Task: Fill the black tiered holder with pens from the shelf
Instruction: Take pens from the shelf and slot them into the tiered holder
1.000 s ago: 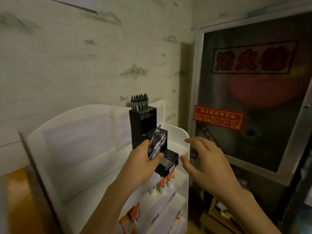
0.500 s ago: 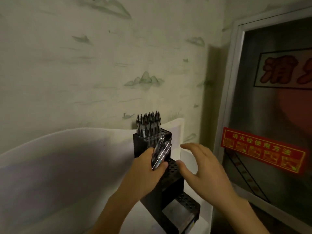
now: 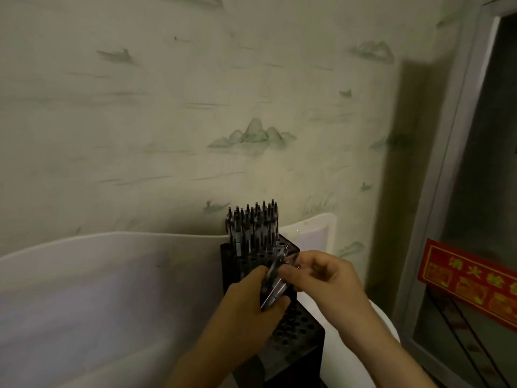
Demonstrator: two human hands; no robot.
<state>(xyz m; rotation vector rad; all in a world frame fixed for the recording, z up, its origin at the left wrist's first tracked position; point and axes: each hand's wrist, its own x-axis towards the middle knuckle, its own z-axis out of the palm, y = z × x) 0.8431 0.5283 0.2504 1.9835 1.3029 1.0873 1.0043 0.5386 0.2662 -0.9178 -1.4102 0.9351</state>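
Note:
The black tiered holder stands on top of the white shelf unit, its top tier packed with several upright pens. The lower tier shows rows of empty holes. My left hand grips a bundle of pens in front of the holder's top tier. My right hand has its fingertips pinched on the upper end of one pen in that bundle, right beside my left hand.
The white curved back panel of the shelf unit rises at the left, against the patterned wall. A metal-framed cabinet door with a red label stands to the right.
The view has closed in on the holder. My right hand, open half a second ago, has moved left and pinched a pen in the bundle that my left hand holds.

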